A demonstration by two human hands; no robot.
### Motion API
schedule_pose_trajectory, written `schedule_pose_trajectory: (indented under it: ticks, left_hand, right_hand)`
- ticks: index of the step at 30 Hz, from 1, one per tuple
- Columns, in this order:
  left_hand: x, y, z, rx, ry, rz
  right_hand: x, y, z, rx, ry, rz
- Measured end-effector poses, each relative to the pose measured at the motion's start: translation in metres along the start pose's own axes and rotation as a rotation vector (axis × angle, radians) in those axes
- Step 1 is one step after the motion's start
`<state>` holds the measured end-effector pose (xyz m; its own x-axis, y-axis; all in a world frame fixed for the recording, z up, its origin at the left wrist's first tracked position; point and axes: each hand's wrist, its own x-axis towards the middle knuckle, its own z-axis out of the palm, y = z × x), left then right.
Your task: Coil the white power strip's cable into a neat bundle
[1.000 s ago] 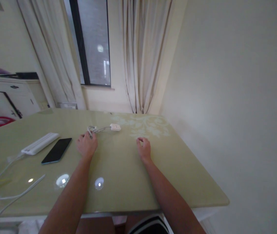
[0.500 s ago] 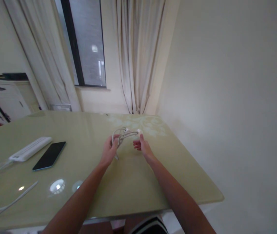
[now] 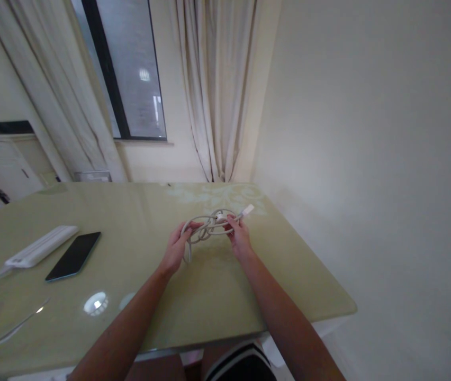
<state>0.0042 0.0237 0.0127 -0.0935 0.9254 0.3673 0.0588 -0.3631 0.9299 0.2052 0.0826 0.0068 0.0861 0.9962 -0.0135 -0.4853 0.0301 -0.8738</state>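
Head view: the coiled grey cable is located between the two hands, over the right-hand part of the green table. The left hand grips the coil at its left end, fingers closed on the loops. The right hand grips the opposite end, thumb and fingers closed on the strands; a white end piece projects just beyond them. The dark phone lies flat, well left of the left hand, beside a long white bar-shaped device.

One phone, at least two cables
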Motion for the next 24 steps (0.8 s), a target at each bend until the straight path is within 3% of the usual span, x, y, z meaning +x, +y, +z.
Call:
schedule_pose_trajectory:
  ticks: [5,9,13,17,24]
  left_hand:
    - [0.005,-0.005,-0.004,0.066,0.036,-0.024]
    - [0.007,-0.003,-0.008,0.119,0.075,0.034]
    - [0.007,0.0,-0.011,0.136,0.067,0.133]
    - [0.003,-0.001,-0.006,-0.08,0.02,0.068]
    - [0.01,-0.007,-0.009,-0.572,0.193,-0.109]
  right_hand:
    - [-0.005,-0.006,0.003,0.063,-0.056,-0.044]
    - [-0.01,-0.008,0.004,0.091,-0.07,-0.05]
    - [-0.012,-0.007,0.006,-0.014,-0.048,-0.062]
    - [-0.011,-0.009,0.004,-0.101,-0.056,-0.042]
    - [-0.013,-0.011,0.002,-0.251,-0.114,-0.113]
